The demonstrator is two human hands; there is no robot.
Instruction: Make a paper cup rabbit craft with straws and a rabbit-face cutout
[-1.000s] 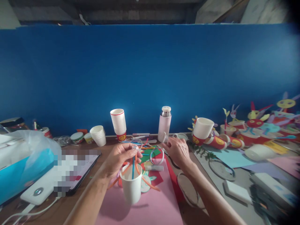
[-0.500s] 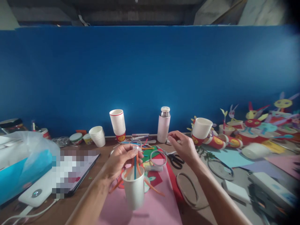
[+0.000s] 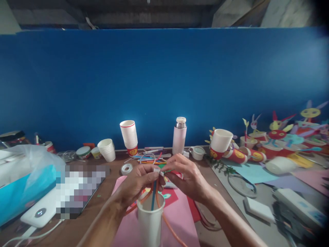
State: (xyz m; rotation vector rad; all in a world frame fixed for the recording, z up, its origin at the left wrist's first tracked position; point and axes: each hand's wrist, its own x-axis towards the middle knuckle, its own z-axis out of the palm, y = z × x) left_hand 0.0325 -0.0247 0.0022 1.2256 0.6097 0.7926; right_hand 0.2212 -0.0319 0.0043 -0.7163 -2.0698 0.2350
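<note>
My left hand [image 3: 140,180] is closed in a pinch around the upper end of a blue stick [image 3: 153,197] and thin orange strips [image 3: 171,228] that bend outward. A small white piece [image 3: 156,170], which looks like tape, sits at its fingertips. From the right, my right hand [image 3: 186,175] meets it with thumb and fingers pinched at the white piece's edge. Below stands a white paper cup [image 3: 150,226] on pink paper [image 3: 182,219]; the stick's lower end reaches into its mouth. My fingers hide exactly how the top ends are joined.
Behind my hands are a tape roll [image 3: 126,168], a stack of paper cups [image 3: 128,135] and a pink thermos [image 3: 179,137]. Finished cup figures [image 3: 277,135] crowd the right side. At left lie a white power bank [image 3: 38,212] and a plastic bag [image 3: 48,161].
My right hand has come left and down from near the thermos to my left fingertips. My left hand, with the stick and strips, and the cup have shifted slightly right and toward me.
</note>
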